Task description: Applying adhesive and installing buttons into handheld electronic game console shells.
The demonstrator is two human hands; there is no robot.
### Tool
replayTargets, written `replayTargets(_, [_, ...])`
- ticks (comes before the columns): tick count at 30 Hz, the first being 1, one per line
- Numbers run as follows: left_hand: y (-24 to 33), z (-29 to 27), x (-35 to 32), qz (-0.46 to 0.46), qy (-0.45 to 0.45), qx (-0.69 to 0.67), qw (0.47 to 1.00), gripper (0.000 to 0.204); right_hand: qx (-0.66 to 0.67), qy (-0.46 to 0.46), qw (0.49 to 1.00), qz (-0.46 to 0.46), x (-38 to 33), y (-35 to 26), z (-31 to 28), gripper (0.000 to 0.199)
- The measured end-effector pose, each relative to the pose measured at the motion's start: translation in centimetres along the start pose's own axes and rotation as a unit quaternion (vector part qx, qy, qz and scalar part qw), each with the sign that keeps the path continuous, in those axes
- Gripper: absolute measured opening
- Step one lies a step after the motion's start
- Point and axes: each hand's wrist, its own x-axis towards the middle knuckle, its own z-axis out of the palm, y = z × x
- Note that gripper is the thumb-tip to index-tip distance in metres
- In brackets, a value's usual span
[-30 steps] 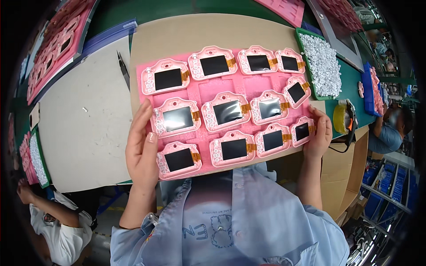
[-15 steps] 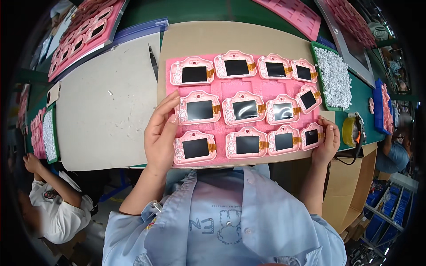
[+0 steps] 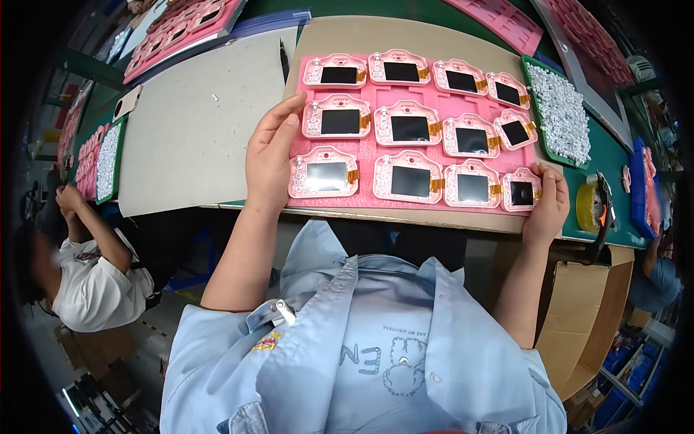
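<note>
A pink foam tray [image 3: 368,159] lies in front of me with several pink camera-shaped shell halves set in rows. Each shell, such as the middle one [image 3: 408,152], carries a dark rectangular screen [image 3: 410,129] and an orange ribbon cable [image 3: 435,129]. My left hand [image 3: 271,159] grips the tray's left edge, thumb on the near side and fingers stretched along it. At the near right corner, my right hand [image 3: 547,206] holds the edge with bent fingers beside the last shell [image 3: 522,204]. Fingertips under the tray are hidden.
Right of the tray stands a green bin [image 3: 526,72] of small white parts, with a yellow tape roll [image 3: 587,206] nearer. A grey board [image 3: 210,137] covers the left of the table. An open carton [image 3: 571,311] sits below right. Another person [image 3: 101,275] works at left.
The tray and table now sit higher in the picture as my view has shifted. Both hands stay on the tray's edges. Glare on the screens has moved.
</note>
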Motion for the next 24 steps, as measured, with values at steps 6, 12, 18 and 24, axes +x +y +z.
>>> replayTargets(6, [0.4,0.4,-0.3,-0.013,0.001,0.04,0.999,0.03,-0.023,-0.005,1.0,-0.005,-0.4,-0.1,0.2,0.018])
replayTargets(12, [0.6,0.6,-0.3,-0.033,-0.016,0.066,0.997,0.03,-0.033,0.016,0.999,-0.002,-0.9,-0.3,0.1,0.018])
replayTargets(18, [-0.2,0.3,0.2,-0.007,-0.033,0.099,0.995,0.028,-0.043,0.001,0.999,0.014,0.0,-1.0,-0.1,0.018])
replayTargets(24, [-0.1,0.2,0.2,0.004,-0.016,0.125,0.992,0.027,-0.271,-0.131,0.94,-0.16,2.2,-3.9,1.1,0.018])
